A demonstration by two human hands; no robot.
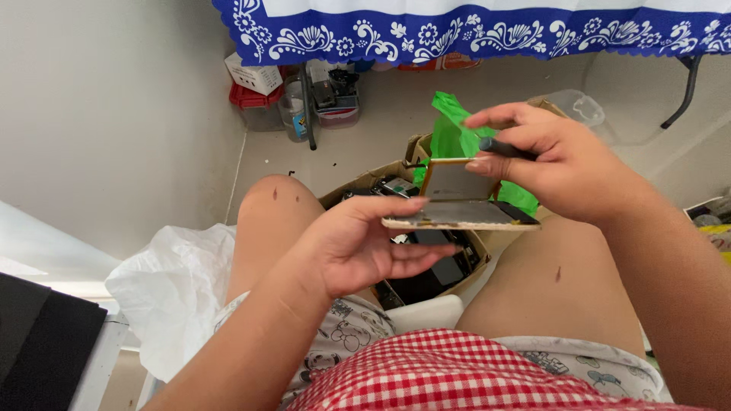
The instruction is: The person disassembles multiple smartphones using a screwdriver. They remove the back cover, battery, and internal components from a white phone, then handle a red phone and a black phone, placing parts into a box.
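Head view: we see the left hand (358, 247) cradling a thin flat phone body (461, 215) above the cardboard box (426, 281) of dark parts between the knees. The fingers are curled along its near edge, with the thumb on top. The right hand (560, 164), also above the box, is closed around a slim dark tool (502, 147) and touches a raised panel (457, 180) hinged up from the phone body. We judge the phone body light, stiff and brittle, the panel easily cracked, so hold by the edges. Behind the box lies a green bag (453, 125).
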